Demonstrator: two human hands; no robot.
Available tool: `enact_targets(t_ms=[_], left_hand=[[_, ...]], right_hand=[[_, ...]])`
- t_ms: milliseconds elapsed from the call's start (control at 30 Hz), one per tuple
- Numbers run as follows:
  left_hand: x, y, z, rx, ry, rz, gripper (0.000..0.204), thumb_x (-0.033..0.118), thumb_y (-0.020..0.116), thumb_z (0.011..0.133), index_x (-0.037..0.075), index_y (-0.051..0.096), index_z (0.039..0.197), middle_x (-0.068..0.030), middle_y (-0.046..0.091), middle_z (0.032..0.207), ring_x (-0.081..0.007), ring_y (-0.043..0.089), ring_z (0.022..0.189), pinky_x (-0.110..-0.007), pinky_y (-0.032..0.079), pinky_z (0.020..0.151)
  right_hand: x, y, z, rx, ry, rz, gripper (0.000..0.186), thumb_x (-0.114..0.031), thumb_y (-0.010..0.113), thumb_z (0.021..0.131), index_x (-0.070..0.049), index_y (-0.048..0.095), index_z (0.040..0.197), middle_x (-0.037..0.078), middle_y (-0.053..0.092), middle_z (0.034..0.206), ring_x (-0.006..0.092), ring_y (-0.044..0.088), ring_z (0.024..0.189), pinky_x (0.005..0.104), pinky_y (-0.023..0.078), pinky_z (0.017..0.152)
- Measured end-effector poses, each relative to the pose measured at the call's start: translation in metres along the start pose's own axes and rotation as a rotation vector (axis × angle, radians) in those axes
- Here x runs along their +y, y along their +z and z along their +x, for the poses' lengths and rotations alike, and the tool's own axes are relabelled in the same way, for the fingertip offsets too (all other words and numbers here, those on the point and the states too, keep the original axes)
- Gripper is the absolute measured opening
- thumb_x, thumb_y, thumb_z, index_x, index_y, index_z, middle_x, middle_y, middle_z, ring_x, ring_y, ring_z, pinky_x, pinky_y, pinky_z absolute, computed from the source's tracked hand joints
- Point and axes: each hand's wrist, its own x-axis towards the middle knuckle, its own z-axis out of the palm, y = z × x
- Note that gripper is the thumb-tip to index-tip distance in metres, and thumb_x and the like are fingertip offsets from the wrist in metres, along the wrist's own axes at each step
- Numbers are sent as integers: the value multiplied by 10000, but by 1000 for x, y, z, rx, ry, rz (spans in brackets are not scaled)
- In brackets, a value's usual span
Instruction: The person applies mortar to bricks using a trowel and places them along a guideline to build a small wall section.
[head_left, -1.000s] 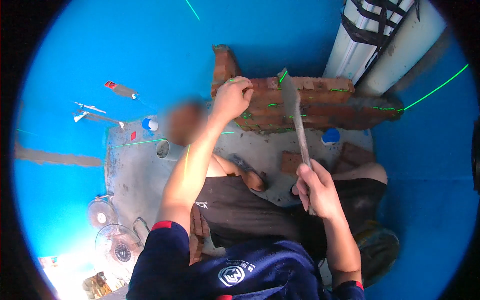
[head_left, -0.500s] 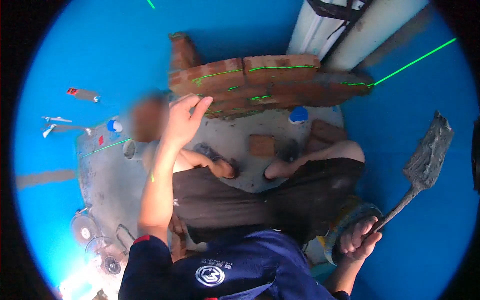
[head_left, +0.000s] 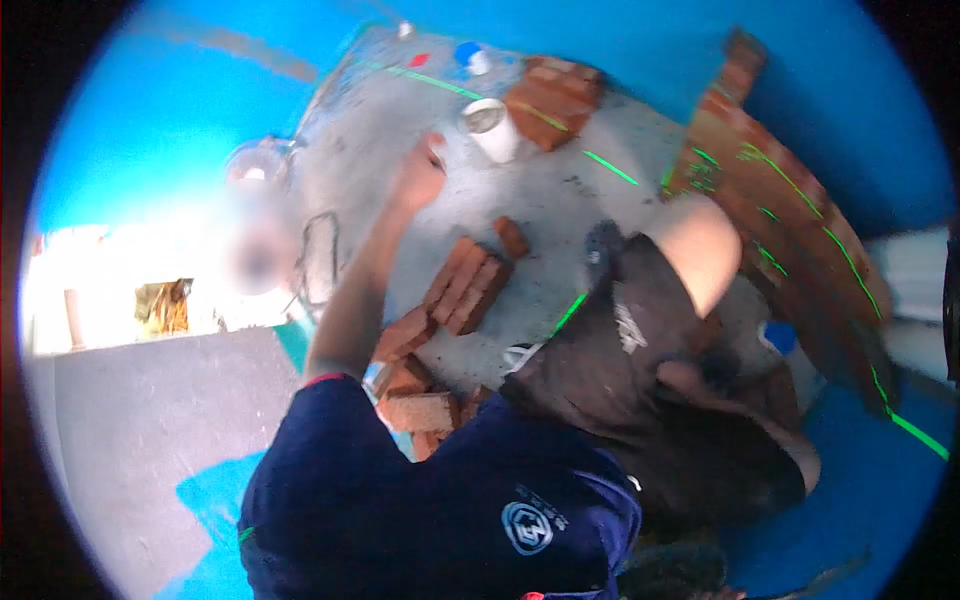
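Observation:
My left hand (head_left: 418,175) reaches out over the grey floor, blurred by motion. Its fingers look loosely bent and apart, with nothing visible in them. A white bucket (head_left: 500,140) stands beyond it to the right, and a group of red bricks (head_left: 465,285) lies nearer to me. At the lower right edge only a sliver of my right hand (head_left: 728,594) shows. A blurred trowel (head_left: 835,576) extends from it to the right, mostly cut off by the frame. Next to that hand is a dark, rounded container (head_left: 675,568).
A curved low brick wall (head_left: 790,215) runs along my right side. Beyond the bucket sits a brick stack (head_left: 555,100). More loose bricks (head_left: 420,410) lie beside my left upper arm. A blue-and-white object (head_left: 777,337) is near the wall, and a fan (head_left: 258,250) stands at left.
My view has swung left, bringing the loose bricks and brick stack into sight. My left hand has moved from beside the wall to above the floor. The right hand and trowel slipped to the lower edge.

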Motion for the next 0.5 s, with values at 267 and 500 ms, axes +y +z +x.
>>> enact_targets(t_ms=[267,500], left_hand=[[-124,123,-179,-552,-363,167,490,270,666,793,51,539,1213,-199,591,1186,-335,553,1145,-432,463,915],[-107,228,-218,-214,-145,571,853,182,553,787,-61,123,1483,-233,88,1568,-399,44,1462,-494,48,1177]], right_hand=[[11,59,58,-525,419,85,567,-557,397,970,-128,486,1330,-12,457,635,90,325,397,264,322,336],[8,100,79,-614,498,-14,602,-594,404,951,-161,472,1364,-14,474,629,111,375,431,294,375,382]])
